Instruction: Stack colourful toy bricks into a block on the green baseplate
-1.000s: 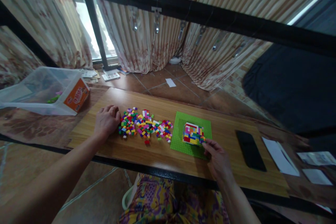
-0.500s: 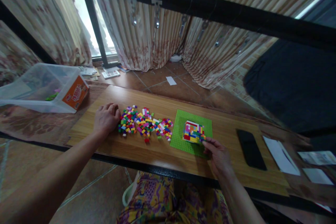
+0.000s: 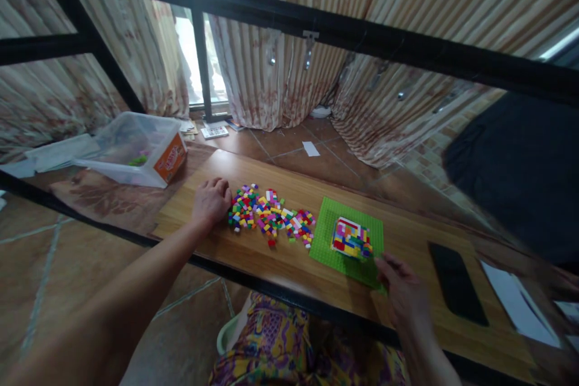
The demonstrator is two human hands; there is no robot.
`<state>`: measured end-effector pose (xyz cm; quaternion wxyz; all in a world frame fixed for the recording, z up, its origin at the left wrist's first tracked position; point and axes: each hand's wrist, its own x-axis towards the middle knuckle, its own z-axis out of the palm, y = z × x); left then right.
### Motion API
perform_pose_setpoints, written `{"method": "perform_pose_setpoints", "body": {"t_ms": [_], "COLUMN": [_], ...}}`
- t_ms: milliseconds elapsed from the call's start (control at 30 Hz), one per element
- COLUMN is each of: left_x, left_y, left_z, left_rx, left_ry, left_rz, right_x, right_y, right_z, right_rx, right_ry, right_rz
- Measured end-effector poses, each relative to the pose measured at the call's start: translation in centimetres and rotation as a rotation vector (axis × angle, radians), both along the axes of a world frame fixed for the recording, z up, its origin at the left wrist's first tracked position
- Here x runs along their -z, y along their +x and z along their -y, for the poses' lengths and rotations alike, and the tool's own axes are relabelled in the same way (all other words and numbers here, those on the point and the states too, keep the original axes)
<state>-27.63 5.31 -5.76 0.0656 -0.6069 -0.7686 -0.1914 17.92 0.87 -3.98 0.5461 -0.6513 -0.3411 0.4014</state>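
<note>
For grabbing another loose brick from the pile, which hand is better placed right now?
Left, I'd judge. The left hand is right at the pile of loose bricks; the right hand is by the green baseplate, on the far side of the brick build from the pile.

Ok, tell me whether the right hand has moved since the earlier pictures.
Yes, slightly: judged against the green baseplate, the right hand has shifted to the right, away from the near corner of the brick build.
</note>
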Motion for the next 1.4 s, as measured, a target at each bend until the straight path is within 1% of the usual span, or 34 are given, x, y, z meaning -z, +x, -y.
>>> {"method": "perform_pose_setpoints", "body": {"t_ms": [33, 133, 167, 200, 300, 333, 400, 600, 733, 867, 967, 1100, 1267, 1400], "left_x": [0.0, 0.1, 0.0, 0.0, 0.0, 0.0, -0.1, 0.0, 0.0, -0.2, -0.2, -0.1, 0.0, -0.1], "left_y": [0.0, 0.1, 0.1, 0.1, 0.2, 0.2, 0.3, 0.4, 0.4, 0.6, 0.6, 0.6, 0.5, 0.6], "left_z": [0.0, 0.0, 0.0, 0.0, 0.1, 0.1, 0.2, 0.3, 0.4, 0.6, 0.6, 0.5, 0.5, 0.6], "left_rx": [-0.002, -0.01, -0.01, -0.01, -0.006, -0.005, -0.002, -0.009, -0.008, -0.011, -0.012, -0.018, -0.026, -0.028], "left_ry": [-0.001, 0.003, 0.004, 0.005, 0.007, 0.01, 0.016, 0.029, 0.033, 0.038, 0.041, 0.041, 0.04, 0.037], "left_rz": [-0.001, -0.003, -0.003, -0.001, 0.013, 0.022, 0.04, 0.076, 0.078, 0.073, 0.079, 0.085, 0.082, 0.08], "right_x": [-0.2, -1.2, -1.5, -1.8, -2.1, -2.1, -1.7, -0.5, -0.5, -0.7, -0.7, -0.7, -0.8, -0.3], "right_y": [-0.6, -3.9, -5.4, -6.8, -10.9, -12.0, -13.6, -16.8, -19.6, -23.2, -25.7, -28.2, -29.3, -28.1], "right_z": [0.3, 1.3, 1.6, 1.9, 1.9, 1.8, 1.4, 1.6, 1.8, 0.9, -0.2, -1.1, -1.5, -1.6], "right_rx": [0.003, -0.131, -0.216, -0.343, -0.599, -0.662, -0.738, -0.837, -0.905, -0.974, -0.989, -0.957, -0.979, -0.981], "right_ry": [0.036, 0.128, 0.151, 0.156, 0.232, 0.255, 0.297, 0.366, 0.443, 0.519, 0.554, 0.553, 0.535, 0.553], "right_rz": [0.06, 0.216, 0.285, 0.362, 0.535, 0.574, 0.623, 0.681, 0.738, 0.778, 0.851, 0.972, 1.093, 1.092]}}
